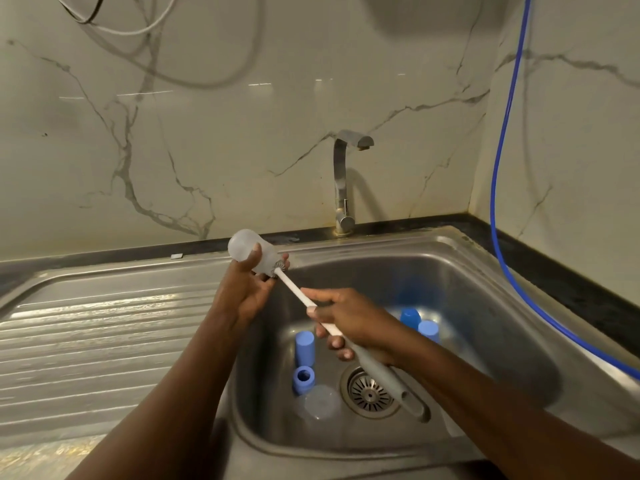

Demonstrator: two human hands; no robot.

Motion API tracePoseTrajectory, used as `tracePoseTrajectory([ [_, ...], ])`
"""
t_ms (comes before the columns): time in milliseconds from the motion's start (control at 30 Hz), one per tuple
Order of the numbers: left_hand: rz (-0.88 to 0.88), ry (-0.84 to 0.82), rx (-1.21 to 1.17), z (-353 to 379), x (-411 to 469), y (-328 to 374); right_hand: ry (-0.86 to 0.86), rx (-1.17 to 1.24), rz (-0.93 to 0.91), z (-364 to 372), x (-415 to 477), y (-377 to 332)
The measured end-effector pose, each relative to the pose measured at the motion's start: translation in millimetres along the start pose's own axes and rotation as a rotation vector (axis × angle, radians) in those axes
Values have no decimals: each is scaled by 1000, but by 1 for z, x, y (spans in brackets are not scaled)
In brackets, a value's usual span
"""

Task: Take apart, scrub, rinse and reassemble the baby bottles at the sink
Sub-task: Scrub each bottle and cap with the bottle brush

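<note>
I have the bottle (242, 244) up over the sink's left edge, lying on its side with the mouth toward the basin. My left hand (242, 289) grips it, thumb across the body and the fingers (284, 262) curled round behind the neck. The brush (298, 292) meets the mouth, grey bristles just showing at the rim; I cannot tell how deep the head sits. My right hand (356, 322) is wrapped round the shaft where the white rod turns into the grey handle.

Down in the sink (485, 306) the loose parts tell me the taking-apart is finished: a tall blue cap (304, 342), a blue collar ring (303, 377), and two further blue caps (410, 318) toward the right wall. A second bottle (320, 405) lies clear and open just beside the drain (370, 393). I see no water from the tap (343, 181).

So I judge this as scrubbing, early to midway. The second bottle, the blue pieces, all rinsing and reassembly look left; whether any piece is already scrubbed, I cannot tell.
</note>
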State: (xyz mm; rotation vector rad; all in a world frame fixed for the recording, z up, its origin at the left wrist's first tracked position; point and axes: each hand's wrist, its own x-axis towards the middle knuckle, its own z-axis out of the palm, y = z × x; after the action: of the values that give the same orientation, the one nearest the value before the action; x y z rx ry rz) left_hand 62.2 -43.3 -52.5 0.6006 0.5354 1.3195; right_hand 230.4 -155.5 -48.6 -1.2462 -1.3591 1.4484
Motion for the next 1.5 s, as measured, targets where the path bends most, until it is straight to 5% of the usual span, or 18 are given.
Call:
tracePoseTrajectory([
  [67, 1, -38, -136, 0, -2, 8, -164, 390, 121, -2, -3, -9],
  [167, -41, -33, -132, -3, -4, 10, -246, 444, 146, -5, -6, -12],
  [333, -72, 43, 177, 4, -4, 0, 67, -253, -108, -8, -9, -1],
  [533, -25, 81, 75, 7, 1, -7, 343, -883, -274, -13, -5, 4],
  [600, -31, 30, -6, 6, 1, -3, 220, -680, -208, -8, -3, -2],
  [667, -55, -93, -158, 4, 0, 6, -32, -70, 14, -9, -6, -10],
  [733, -77, -206, -220, 0, -3, 13, -199, 271, 119, -13, -11, -17],
  [833, -107, -167, -62, -1, -5, 8, -118, 92, 64, -8, -13, -15],
  [1100, -42, 54, -41, 8, 0, -7, 473, -1017, -317, -14, -6, 4],
  [1167, -44, 58, -30, 9, -1, -8, 400, -925, -269, -15, -2, 1],
  [1300, -43, -82, -143, 8, 0, 2, -42, 103, 90, -18, -5, -16],
  [1367, -77, -115, -140, 6, -1, 1, -76, 106, 81, -19, -5, -14],
  [1500, -80, -54, -48, 8, 0, -9, 157, -414, -48, -10, -7, 3],
])
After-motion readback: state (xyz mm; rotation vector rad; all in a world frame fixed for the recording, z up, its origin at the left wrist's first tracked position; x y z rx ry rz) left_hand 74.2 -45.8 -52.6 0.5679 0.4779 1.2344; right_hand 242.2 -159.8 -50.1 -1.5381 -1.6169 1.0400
